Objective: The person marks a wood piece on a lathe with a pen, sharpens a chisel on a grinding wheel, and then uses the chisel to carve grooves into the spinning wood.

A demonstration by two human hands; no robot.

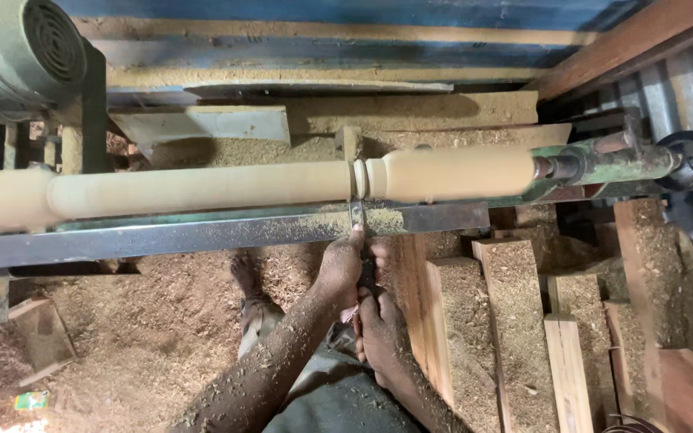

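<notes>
While the pale wooden spindle (202,188) lies mounted on the lathe, its long axis runs left to right across the head view, from the motor (18,48) end to the green tailstock (611,160). Both hands are wrapped tight around a chisel (358,216). The left hand (342,261) is close behind the steel tool rest (202,232); the right hand (378,325) is further back on the handle. The chisel points away from the person, its tip at the turned bead (365,178) just right of the spindle's middle. If the edge bites too steeply it could dig in, tearing the bead or kicking the tool. Sawdust-covered planks (515,321) and a bare foot (244,277) lie below.
</notes>
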